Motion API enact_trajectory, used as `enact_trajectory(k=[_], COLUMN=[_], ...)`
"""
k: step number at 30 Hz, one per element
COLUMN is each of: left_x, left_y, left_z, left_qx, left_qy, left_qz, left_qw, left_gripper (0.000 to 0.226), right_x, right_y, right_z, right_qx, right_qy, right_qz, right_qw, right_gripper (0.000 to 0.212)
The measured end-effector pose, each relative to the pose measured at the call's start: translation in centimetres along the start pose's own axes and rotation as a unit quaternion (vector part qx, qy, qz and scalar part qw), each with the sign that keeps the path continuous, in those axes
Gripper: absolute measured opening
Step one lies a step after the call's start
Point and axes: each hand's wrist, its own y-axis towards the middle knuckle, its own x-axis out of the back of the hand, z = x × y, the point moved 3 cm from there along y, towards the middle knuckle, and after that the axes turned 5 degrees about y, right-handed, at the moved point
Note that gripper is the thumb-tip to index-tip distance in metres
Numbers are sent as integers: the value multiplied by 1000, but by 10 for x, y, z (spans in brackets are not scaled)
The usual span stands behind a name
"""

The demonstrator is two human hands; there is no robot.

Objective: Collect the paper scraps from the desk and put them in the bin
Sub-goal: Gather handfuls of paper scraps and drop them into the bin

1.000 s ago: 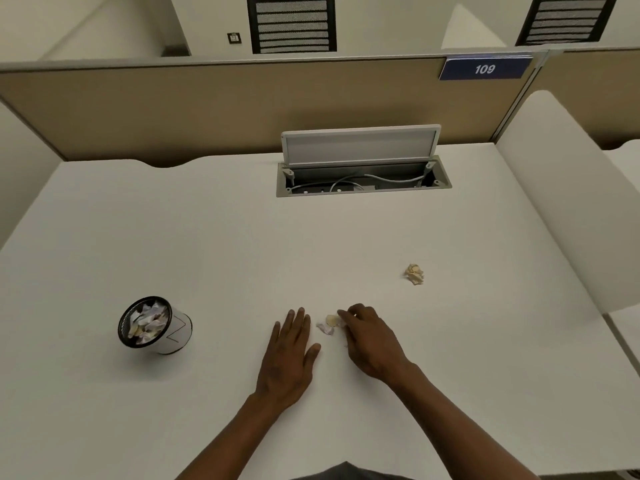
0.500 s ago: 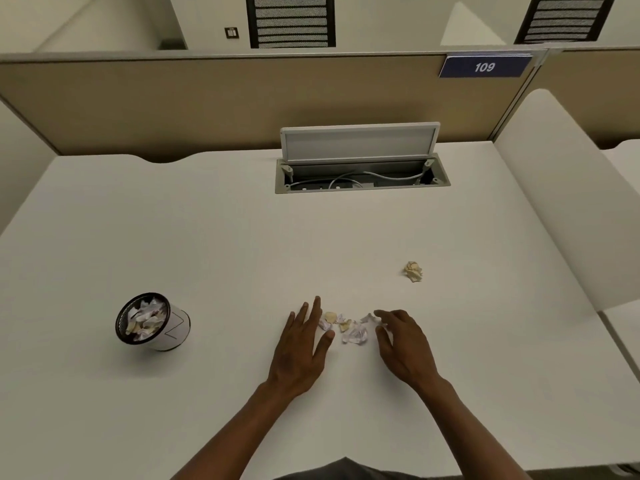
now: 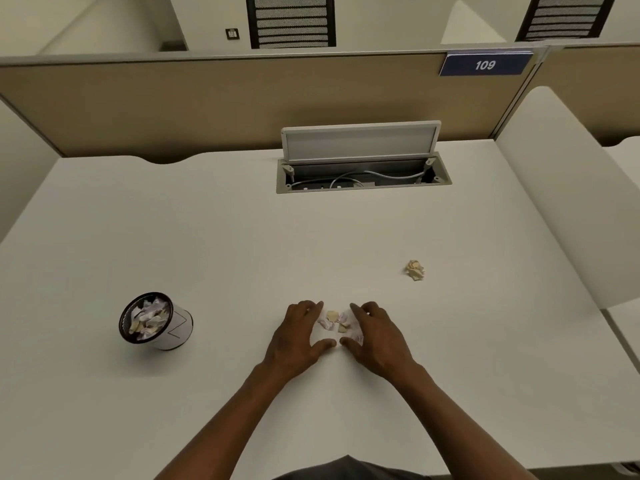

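Both hands are laid palm-down on the white desk [image 3: 207, 237], near its front edge and slightly right of centre, with the forearms reaching in from the near side. The left hand [image 3: 298, 336] and the right hand [image 3: 375, 337] are cupped toward each other, fingers curled and spread, thumbs almost touching at the near side. A small cluster of paper scraps [image 3: 337, 322] is enclosed between them on the desk surface; nothing is gripped, and both hands are loosely spread. One crumpled scrap [image 3: 415, 270] is seen apart, farther off to the right. The bin [image 3: 154, 322], partly filled with scraps, stands well to the left of the hands.
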Motion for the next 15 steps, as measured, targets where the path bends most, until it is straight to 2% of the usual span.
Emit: enact_trajectory(k=[4,9,15], left_x=[2,-1,-5], left_y=[8,15,15], left_z=[-7,-17,-24], left_qx=[-17,-6,-24], left_qy=[0,-45,-68], left_qz=[35,46,-2], left_qw=[999,998,997], left_gripper=[78,58,27], right_x=[0,-6,-6], right_y=[2,9,16], right_z=[-3,7,18], right_qx=[-15,7,35], right_qy=[-35,4,17], right_qz=[20,-3,-12], right_qw=[999,1000,999], right_gripper=[85,47,33])
